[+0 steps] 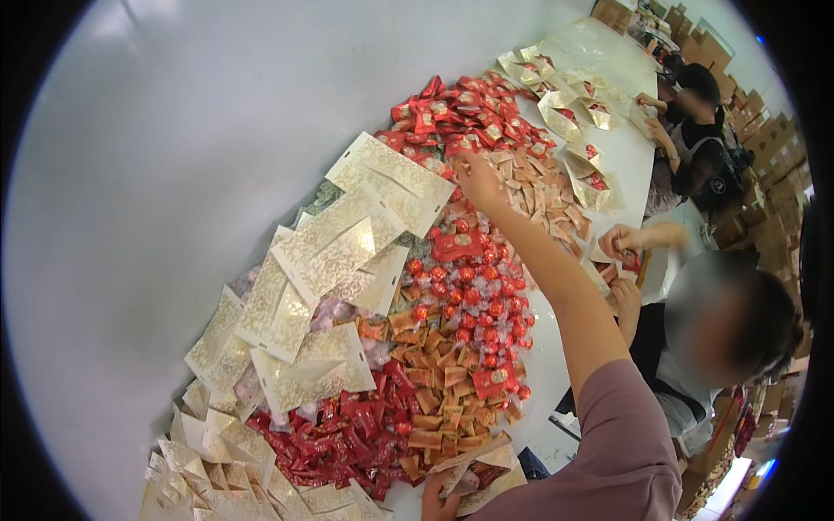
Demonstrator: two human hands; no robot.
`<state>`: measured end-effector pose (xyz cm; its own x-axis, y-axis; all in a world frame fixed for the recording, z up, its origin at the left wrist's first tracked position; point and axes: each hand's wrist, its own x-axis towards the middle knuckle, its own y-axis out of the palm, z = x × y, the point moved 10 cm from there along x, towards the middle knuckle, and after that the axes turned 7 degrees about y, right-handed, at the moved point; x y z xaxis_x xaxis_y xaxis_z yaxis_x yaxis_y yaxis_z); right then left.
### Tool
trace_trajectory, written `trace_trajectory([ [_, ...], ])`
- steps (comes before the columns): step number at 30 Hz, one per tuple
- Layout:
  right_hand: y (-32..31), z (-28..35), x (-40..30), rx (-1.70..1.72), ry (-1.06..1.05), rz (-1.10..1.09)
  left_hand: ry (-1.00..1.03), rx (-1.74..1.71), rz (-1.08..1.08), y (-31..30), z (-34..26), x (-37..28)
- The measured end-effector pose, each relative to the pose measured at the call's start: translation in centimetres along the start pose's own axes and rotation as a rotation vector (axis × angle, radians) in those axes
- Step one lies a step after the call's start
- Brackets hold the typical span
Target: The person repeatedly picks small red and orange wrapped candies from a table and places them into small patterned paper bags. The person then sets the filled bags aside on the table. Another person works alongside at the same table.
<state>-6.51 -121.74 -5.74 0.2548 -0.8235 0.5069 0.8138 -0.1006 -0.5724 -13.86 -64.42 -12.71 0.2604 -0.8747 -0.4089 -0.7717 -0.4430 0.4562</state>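
At the bottom, my left hand (440, 500) grips an open cream-and-gold patterned paper packet (495, 472), with wrapped sweets visible inside. My right arm stretches across the table, and my right hand (479, 181) is at the edge of a pile of red wrapped packets (456, 111). Its fingertips are small and partly hidden, so whether they pinch a packet cannot be told. Beneath that forearm lie red foil balls in clear twist wrappers (469, 296). Orange-brown wrapped sweets (443, 378) and dark red wrapped sweets (352, 433) are heaped nearer to my left hand.
Flat patterned packets (339, 241) overlap the heaps on the left; more stand folded (221, 462) at lower left. Pale peach sachets (531, 189) and filled packets (589, 172) lie farther off. Two co-workers (677, 384) handle packets along the right edge of the white table (195, 163). Cartons (775, 150) are stacked behind.
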Motion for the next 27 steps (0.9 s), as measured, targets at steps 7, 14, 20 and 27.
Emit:
trace_trajectory([
  [7, 8.3, -1.2, 7.7, -0.135, -0.091, 0.129, -0.162, 0.208, -0.202, -3.1, -2.8, 3.0],
  [14, 16.2, -7.4, 13.7, -0.200, 0.265, 0.329, -0.149, 0.295, -0.263, -4.5, -4.2, 5.5],
  [20, 5.7, -5.6, 10.5, 0.813, 0.541, -0.091, -0.109, 0.314, -0.284, -5.1, -4.5, 5.0],
  [27, -0.9, -0.2, -3.0, -0.223, 0.039, 0.637, 0.012, 0.355, -0.289, -4.2, -5.7, 4.0],
])
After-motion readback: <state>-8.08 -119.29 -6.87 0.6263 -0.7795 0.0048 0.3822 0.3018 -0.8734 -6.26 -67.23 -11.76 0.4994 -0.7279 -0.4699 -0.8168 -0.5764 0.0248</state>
